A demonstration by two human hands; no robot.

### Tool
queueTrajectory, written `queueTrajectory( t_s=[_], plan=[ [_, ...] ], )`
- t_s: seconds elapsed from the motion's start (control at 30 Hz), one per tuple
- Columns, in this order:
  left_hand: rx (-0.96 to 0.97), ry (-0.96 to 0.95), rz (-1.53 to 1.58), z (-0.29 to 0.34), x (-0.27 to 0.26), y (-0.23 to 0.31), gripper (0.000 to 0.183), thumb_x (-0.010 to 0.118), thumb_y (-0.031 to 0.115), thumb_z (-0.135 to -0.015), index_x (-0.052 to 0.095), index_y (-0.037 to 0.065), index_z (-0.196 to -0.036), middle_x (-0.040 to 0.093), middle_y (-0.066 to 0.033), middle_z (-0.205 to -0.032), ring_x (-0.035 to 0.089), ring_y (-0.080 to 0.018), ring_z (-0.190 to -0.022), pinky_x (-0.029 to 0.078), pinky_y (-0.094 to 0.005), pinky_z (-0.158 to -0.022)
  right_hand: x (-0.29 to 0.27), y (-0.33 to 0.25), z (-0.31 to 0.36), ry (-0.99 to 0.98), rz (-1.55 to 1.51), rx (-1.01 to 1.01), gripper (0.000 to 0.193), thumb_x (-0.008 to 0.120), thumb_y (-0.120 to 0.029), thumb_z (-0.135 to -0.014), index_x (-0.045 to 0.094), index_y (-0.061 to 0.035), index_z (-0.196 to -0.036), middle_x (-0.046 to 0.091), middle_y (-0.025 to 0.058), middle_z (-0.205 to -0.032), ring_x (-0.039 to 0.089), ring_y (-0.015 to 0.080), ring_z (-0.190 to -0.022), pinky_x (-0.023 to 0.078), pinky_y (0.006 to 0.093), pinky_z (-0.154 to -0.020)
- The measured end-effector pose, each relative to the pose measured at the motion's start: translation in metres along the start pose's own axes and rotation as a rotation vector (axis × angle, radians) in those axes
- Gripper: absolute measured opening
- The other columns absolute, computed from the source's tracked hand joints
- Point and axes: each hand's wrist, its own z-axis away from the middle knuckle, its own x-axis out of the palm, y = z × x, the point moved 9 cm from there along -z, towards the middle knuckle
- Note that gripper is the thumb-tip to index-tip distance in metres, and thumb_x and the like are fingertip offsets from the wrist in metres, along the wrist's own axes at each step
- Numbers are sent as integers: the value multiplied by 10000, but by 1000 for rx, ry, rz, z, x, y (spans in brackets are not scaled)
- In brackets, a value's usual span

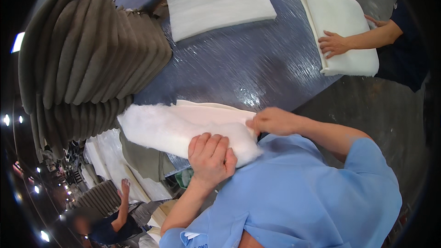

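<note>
Bright overhead glare, fisheye-bent dark rim

A fluffy white batting pad [170, 131] lies folded around a cream foam slab [209, 112], long axis running from ten o'clock to four o'clock, at the near edge of the shiny grey surface [239, 64].

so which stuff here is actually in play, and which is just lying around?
In play:
left hand
right hand
fluffy white wadding roll
cream foam sheet under it

Lying about:
grey cushion stack
white wadding sheet
white pad under a co-worker's hand
foil-covered table
</note>
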Motion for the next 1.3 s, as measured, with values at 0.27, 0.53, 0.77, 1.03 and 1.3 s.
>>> queueTrajectory(
  t_s=[0.27, 0.53, 0.77, 1.03, 1.3],
  plan=[
    [29, -57, -25, -7, 10, 1, 397, 617, 305, -892, 743, 25, -1144, 712, -127, -1098, 634, -348, -1067, 442, -488, -1007, 24, -23, 14, 176, -672, -312, 216, 750, -206, -963, 647, -27, -899, 585, 19, -769, 522, 90, -759, 438, 307, -672],
    [20, -206, -47, -4, 9, 21, 754, 720, 590, -851, 655, 16, -1335, 648, -154, -1127, 590, -364, -1107, 358, -535, -1067, 44, -13, -36, 194, -424, -383, 115, 686, -135, -986, 667, -25, -958, 640, 13, -833, 540, 77, -813, 466, 289, -724],
    [-134, -296, -133, 4, 17, 18, 872, 802, 525, -746, 586, 2, -1409, 575, -178, -1098, 552, -357, -1101, 334, -557, -1089, 48, 7, -39, -36, -575, -208, 243, 602, -234, -1058, 693, -10, -1031, 653, 9, -872, 556, 83, -848, 488, 306, -777],
    [-238, -346, -127, 0, 20, 15, 911, 790, 506, -777, 526, -53, -1448, 571, -184, -1077, 544, -365, -1068, 313, -571, -1102, 39, -29, 21, 35, -208, -706, 569, 787, -497, -899, 677, 4, -1147, 616, 170, -1153, 569, 318, -1086, 461, 429, -923],
    [-207, -348, -154, 0, 22, 18, 946, 780, 548, -815, 493, -75, -1466, 584, -172, -1054, 559, -349, -1032, 318, -562, -1092, 55, -25, -23, 71, -224, -696, 217, 755, -189, -939, 670, 9, -921, 603, 115, -838, 613, 258, -758, 488, 392, -718]
  ],
)
